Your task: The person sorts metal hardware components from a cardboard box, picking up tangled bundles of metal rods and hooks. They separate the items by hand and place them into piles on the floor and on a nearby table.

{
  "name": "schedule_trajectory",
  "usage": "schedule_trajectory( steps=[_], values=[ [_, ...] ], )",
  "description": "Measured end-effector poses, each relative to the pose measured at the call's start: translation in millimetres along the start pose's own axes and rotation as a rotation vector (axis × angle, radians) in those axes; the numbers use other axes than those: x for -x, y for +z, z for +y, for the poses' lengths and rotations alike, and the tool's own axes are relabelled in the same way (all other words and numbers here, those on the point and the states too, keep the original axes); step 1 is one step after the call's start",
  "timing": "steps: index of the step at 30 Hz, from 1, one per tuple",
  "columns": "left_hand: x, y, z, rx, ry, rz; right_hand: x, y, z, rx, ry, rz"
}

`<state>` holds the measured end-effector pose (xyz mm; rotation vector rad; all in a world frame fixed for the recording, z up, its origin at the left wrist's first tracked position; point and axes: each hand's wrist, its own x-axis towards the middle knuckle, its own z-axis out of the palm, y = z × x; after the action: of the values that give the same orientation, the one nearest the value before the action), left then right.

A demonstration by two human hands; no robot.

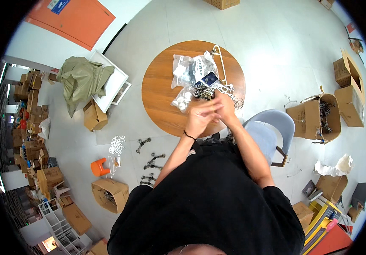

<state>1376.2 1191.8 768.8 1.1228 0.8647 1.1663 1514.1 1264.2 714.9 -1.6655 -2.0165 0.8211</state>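
Observation:
My left hand (201,114) has its fingers stretched out toward the right, across part of my right hand (225,107), whose fingers are partly hidden. The two hands meet over the near edge of the round wooden table (159,87), just below a tangle of dark metal pieces (204,92). Around them lie a clear bag of white round parts (182,98), clear plastic packages (182,70), a dark phone-like rectangle (209,79) and white hangers (220,61).
A grey-blue chair (283,127) stands at my right, near open cardboard boxes (302,119). At left are a white unit (117,78) under an olive cover (81,76), an orange stool (99,167), a box (106,195) and metal pieces (153,161) on the floor.

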Motion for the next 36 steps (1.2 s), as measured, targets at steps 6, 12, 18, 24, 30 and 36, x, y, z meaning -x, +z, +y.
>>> schedule_trajectory(
  steps=[6,12,18,24,30,36],
  values=[
    [-19,33,47,-0.712,0.577,-0.093,6,20,15,-0.225,-0.148,0.186],
    [-13,17,24,-0.703,0.74,0.33,-5,-12,-27,-0.217,0.187,0.239],
    [-21,5,15,0.464,0.204,0.532,7,-25,-51,-0.161,-0.005,0.5],
    [-2,-24,23,0.513,-0.056,0.168,18,-41,-38,0.071,-0.38,0.432],
    [7,-36,32,-0.227,-0.124,0.122,40,-28,-27,0.273,-0.518,0.121],
    [-19,-65,27,-0.798,-0.486,-0.372,60,4,-23,0.501,-0.789,-0.069]
  ],
)
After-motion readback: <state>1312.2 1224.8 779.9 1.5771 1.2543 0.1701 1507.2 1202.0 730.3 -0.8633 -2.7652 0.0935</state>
